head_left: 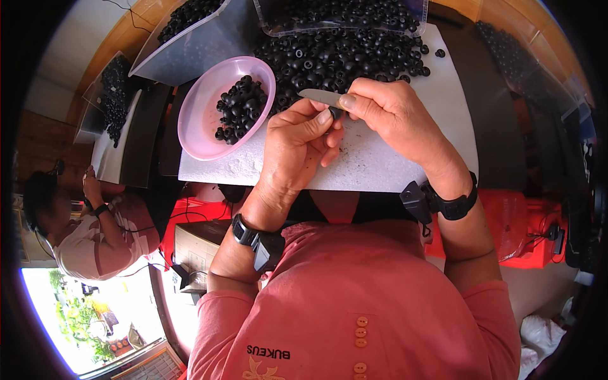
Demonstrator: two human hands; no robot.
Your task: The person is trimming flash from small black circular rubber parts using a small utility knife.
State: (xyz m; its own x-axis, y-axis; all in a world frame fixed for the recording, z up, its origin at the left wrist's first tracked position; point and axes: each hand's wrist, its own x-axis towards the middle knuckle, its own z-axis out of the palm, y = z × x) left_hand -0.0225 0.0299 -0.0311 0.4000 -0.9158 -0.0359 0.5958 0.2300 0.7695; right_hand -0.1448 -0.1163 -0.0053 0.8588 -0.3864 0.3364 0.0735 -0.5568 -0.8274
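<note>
Over the white board (405, 171), my left hand (294, 139) is closed, pinching a small round black part (335, 113) between thumb and fingers. My right hand (392, 117) grips a small knife (320, 96) near its handle end, the blade pointing left. Knife and black part are close together; whether the edge touches the part I cannot tell. To the left of my hands stands a pink bowl (190, 130) with several of the same black parts (244, 104) in it. Beyond my hands lies a large heap of loose black parts (342, 57).
A clear plastic bin (209, 54) with black parts stands at the far left, and another clear bin (278, 31) at the far edge. Dark crumbs dot the board. A cardboard box (196, 253) is below the table's left side. At far left, another person (101, 234) sits at a table.
</note>
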